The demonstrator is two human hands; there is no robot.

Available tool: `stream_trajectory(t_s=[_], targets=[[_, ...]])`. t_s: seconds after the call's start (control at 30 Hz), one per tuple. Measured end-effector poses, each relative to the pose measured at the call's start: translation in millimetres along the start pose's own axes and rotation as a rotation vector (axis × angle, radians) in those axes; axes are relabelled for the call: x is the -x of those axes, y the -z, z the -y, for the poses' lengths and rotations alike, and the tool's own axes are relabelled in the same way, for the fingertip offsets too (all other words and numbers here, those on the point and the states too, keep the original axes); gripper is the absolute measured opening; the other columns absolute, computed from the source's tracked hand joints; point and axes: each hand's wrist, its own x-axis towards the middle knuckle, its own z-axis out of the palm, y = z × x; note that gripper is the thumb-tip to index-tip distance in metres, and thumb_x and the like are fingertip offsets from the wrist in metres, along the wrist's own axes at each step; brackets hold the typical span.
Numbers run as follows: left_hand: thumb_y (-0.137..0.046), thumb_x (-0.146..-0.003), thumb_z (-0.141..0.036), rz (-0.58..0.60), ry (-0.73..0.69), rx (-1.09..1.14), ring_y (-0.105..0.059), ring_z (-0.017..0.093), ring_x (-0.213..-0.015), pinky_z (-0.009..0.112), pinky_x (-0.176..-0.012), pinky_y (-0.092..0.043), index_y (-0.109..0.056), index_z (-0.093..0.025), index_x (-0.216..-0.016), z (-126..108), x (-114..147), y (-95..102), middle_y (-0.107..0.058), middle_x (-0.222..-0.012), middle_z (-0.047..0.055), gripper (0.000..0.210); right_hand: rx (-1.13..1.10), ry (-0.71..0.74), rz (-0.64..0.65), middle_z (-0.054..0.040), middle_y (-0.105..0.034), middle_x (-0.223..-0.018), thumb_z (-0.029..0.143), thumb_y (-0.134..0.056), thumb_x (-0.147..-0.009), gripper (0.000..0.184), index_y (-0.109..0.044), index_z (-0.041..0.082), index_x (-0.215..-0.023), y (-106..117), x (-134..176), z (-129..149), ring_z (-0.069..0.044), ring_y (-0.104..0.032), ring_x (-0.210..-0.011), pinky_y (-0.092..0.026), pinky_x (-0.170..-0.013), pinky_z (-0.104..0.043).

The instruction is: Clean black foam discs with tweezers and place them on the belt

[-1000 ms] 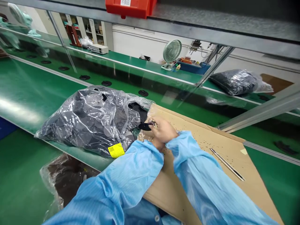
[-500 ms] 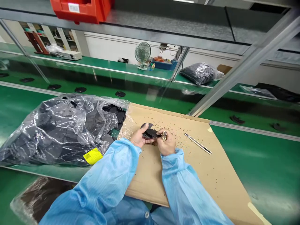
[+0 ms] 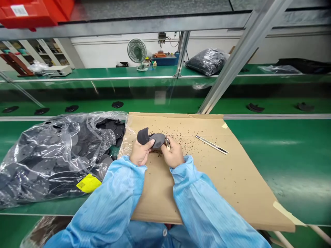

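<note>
Flat, rounded black pieces (image 3: 157, 140) are held above a green worktop (image 3: 279, 155) and tan cardboard sheet (image 3: 157, 196), right of a clear plastic bag (image 3: 64, 151) of similar pieces, the person's left grip (image 3: 140, 152) clasping them, the right grip (image 3: 173, 153) closed around a small metallic tool (image 3: 168, 143).

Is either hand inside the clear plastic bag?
No, the left hand holds dark flat pieces and the right hand a small metal tool, both over the cardboard sheet beside the plastic bag.

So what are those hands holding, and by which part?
The left hand holds thin dark pieces, thumb over one edge; the right hand holds a small metal tool, its gripped part hidden.
</note>
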Motion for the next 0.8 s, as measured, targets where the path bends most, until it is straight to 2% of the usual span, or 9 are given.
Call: stream_trajectory(t_s=[0.13,0.3,0.43,0.6,0.8], targets=[[-0.085,-0.052,-0.022,-0.057,-0.053,-0.074,-0.066,0.021,-0.091,0.035,-0.078,-0.055,-0.06,-0.017,-0.104,1,0,0.5,-0.069,-0.1,0.006,0.058,-0.035,-0.044,0.047,-0.0026,-0.068,-0.087,0.026,-0.055,-0.079,0.03,-0.062,0.021,-0.108,1,0,2,-0.019,-0.062,-0.078,-0.05,-0.077,-0.033],[-0.085,-0.054,-0.026,0.067,0.043,-0.278,-0.065,0.018,-0.074,0.031,-0.066,-0.055,-0.062,-0.013,-0.1,2,7,1.5,-0.068,-0.091,0.007,0.053,-0.12,-0.159,-0.067,-0.0041,-0.068,-0.084,0.035,-0.057,-0.08,0.025,-0.062,0.019,-0.099,0,-1,-1,-0.019,-0.062,-0.074,-0.05,-0.072,-0.033],[-0.084,-0.055,-0.028,0.11,0.083,-0.297,-0.065,0.019,-0.078,0.034,-0.069,-0.056,-0.063,-0.013,-0.1,2,10,0.8,-0.068,-0.094,0.007,0.052,-0.138,-0.161,-0.08,-0.0045,-0.066,-0.082,0.036,-0.055,-0.08,0.022,-0.06,0.019,-0.093,2,-4,-1,-0.019,-0.062,-0.073,-0.05,-0.072,-0.032],[-0.083,-0.057,-0.036,0.063,0.084,-0.273,-0.066,0.023,-0.081,0.04,-0.071,-0.057,-0.064,-0.013,-0.1,3,8,1.4,-0.069,-0.095,0.009,0.052,-0.012,-0.149,-0.015,-0.0026,-0.064,-0.075,0.035,-0.055,-0.079,0.022,-0.062,0.019,-0.093,6,-5,0,-0.018,-0.059,-0.068,-0.047,-0.068,-0.03],[-0.083,-0.057,-0.034,0.048,0.091,-0.245,-0.066,0.023,-0.08,0.043,-0.075,-0.055,-0.066,-0.014,-0.097,4,4,5.4,-0.07,-0.091,0.008,0.047,0.028,-0.101,0.036,-0.0022,-0.064,-0.076,0.033,-0.055,-0.08,0.017,-0.062,0.02,-0.088,6,-4,1,-0.018,-0.058,-0.07,-0.046,-0.069,-0.03]])
